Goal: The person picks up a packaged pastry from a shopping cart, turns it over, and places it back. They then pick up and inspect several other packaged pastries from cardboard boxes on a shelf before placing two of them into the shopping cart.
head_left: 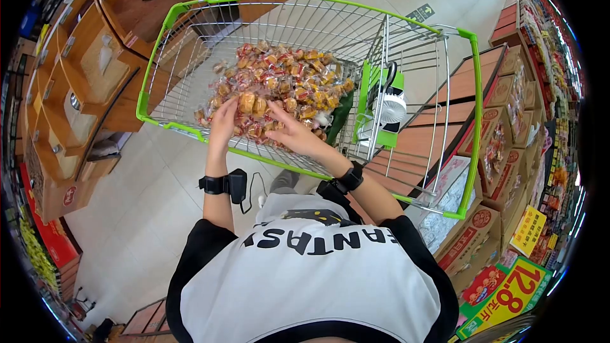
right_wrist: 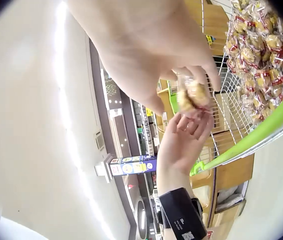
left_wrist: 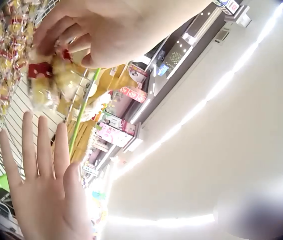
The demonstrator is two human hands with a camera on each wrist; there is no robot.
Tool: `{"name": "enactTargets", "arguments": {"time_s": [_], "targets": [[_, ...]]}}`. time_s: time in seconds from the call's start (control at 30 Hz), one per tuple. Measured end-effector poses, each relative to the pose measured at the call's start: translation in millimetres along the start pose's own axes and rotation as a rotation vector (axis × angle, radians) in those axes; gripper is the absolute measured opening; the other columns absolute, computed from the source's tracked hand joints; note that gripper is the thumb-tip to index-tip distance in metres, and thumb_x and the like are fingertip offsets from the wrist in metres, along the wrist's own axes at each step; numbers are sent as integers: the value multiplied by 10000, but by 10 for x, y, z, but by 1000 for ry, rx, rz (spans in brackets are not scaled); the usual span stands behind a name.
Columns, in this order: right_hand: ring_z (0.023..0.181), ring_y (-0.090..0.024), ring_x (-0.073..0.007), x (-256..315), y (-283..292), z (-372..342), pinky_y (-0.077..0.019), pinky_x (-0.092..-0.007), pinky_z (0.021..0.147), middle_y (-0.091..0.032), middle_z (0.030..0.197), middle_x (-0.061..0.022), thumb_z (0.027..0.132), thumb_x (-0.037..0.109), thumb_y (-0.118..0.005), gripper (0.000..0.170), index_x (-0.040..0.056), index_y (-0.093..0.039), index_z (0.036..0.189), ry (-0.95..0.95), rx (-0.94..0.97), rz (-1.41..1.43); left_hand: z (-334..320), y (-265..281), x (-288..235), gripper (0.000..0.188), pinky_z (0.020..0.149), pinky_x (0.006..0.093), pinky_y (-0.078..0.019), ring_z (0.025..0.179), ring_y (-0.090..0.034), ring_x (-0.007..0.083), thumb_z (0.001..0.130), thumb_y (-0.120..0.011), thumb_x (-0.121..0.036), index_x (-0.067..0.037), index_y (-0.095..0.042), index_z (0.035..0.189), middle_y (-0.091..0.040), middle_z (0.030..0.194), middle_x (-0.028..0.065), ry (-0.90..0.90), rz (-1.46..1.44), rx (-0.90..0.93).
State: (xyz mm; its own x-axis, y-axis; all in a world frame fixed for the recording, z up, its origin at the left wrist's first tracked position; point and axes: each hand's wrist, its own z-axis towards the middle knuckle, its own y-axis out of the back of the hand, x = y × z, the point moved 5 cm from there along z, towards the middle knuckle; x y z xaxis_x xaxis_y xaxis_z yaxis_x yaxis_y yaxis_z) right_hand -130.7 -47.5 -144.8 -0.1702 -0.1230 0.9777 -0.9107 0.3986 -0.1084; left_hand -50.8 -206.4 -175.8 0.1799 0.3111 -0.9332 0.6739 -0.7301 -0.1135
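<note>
Two wrapped yellow-brown snacks (head_left: pixel 253 103) are up over a heap of similar packets (head_left: pixel 298 82) in the shopping cart. My left hand (head_left: pixel 222 126) holds them from the left side; in the left wrist view its fingers (left_wrist: pixel 56 30) curl at the clear-and-red wrappers (left_wrist: pixel 41 82). My right hand (head_left: pixel 297 138) is on the other side, its fingers spread and straight in the left wrist view (left_wrist: pixel 46 185). In the right wrist view the packets (right_wrist: pixel 195 97) sit at the curled fingers of the left hand (right_wrist: pixel 186 142), below the right hand (right_wrist: pixel 151 55); contact with the right hand is unclear.
The green-edged wire cart (head_left: pixel 308 166) surrounds the heap. A small white fan (head_left: pixel 392 109) and green items sit in its right section. Wooden bins (head_left: pixel 108 67) stand on the left, cartons (head_left: pixel 499 159) and price signs (head_left: pixel 511 289) on the right.
</note>
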Motion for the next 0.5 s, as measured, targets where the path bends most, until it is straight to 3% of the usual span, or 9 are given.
{"name": "enactTargets", "arguments": {"time_s": [0.03,0.13,0.17,0.2,0.27,0.3,0.43,0.5], "targets": [[1195,-318,-203,-34,21,-26,-396,-285,853,-248,1327,-179,820,180,-545,590,83,-238,1315,45,-25,-198,95,140,160,361,744,252,-420,906,-532,161,858,-453,-217,22,-478,1128,-569,982,133,-93,319,-79],[1161,-366,-216,-66,81,-218,-398,-291,849,-202,1344,-187,822,229,-539,530,107,-316,1287,-37,59,-295,126,127,244,351,644,207,-423,833,-542,114,862,-449,-227,-25,-475,1148,-563,987,82,-144,526,-70],[1078,-446,-211,26,107,-305,-407,-292,827,-299,1302,-170,829,251,-520,460,120,-386,1249,-40,62,-302,166,145,294,351,644,207,-423,833,-542,114,862,-449,-227,-25,-475,1148,-563,987,82,-146,530,-53],[1078,-446,-211,87,142,-384,-407,-292,827,-299,1302,-170,829,251,-520,460,120,-386,1249,-42,43,-299,215,161,373,325,621,205,-414,815,-543,111,860,-452,-220,-31,-490,1121,-571,957,76,-106,516,15],[966,-505,-223,87,153,-546,-424,-293,783,-490,1112,-169,815,278,-529,445,70,-438,1198,-168,135,-291,217,5,341,300,599,203,-405,796,-544,109,858,-455,-214,-37,-504,1095,-579,927,69,-71,509,107],[927,-521,-232,53,165,-625,-417,-302,786,-550,1001,-160,812,260,-525,413,56,-467,1166,-83,94,-268,214,-89,327,279,585,206,-401,788,-549,113,857,-452,-212,-36,-515,1063,-583,898,61,-27,459,161],[938,-513,-270,123,194,-925,-391,-327,831,-535,1041,-179,806,255,-522,413,23,-474,1144,32,86,-371,175,-554,175,241,607,221,-411,786,-559,128,860,-434,-209,-46,-540,1001,-591,854,52,-15,426,314],[947,-509,-277,172,205,-1090,-387,-330,839,-530,1053,-182,808,256,-520,411,22,-474,1142,2,63,-379,84,-815,42,228,643,232,-418,788,-562,129,857,-426,-199,-42,-546,971,-594,850,54,-28,456,369]]}}
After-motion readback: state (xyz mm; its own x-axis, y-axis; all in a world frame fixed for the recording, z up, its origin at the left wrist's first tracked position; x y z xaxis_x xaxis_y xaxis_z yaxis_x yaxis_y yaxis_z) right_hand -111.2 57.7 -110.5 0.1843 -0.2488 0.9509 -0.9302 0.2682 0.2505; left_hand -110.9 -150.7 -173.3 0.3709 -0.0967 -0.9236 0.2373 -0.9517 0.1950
